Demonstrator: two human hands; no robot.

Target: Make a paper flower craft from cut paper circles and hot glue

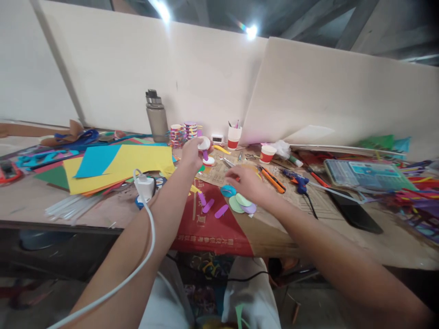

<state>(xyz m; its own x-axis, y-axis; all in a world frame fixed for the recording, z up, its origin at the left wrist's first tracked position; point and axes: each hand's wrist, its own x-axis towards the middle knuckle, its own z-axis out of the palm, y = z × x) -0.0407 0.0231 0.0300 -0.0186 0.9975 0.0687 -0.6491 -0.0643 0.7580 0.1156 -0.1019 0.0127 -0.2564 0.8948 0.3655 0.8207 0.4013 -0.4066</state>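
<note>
My left hand [192, 153] is closed around a white round lid-like piece [204, 143] with a purple strip [205, 155] hanging below it, raised above the table. My right hand [244, 179] is over the work area, its fingers loosely bent and nothing visible in them. Just beyond its fingertips lies a metal tool [227, 161], perhaps scissors. Under the right hand are a teal disc [227, 191] and pale green discs [236, 204]. Purple rounded strips [208, 205] lie between my arms. Another white round piece [208, 161] rests below the left hand.
Coloured sheets [144, 160] and a white plug with cable [145, 187] are left. Behind stand a bottle [157, 119], banded stacks [176, 136] and paper cups [234, 138]. To the right are an orange cutter [272, 179], a blue glue gun [302, 183], a phone [355, 211] and a plastic box [366, 173].
</note>
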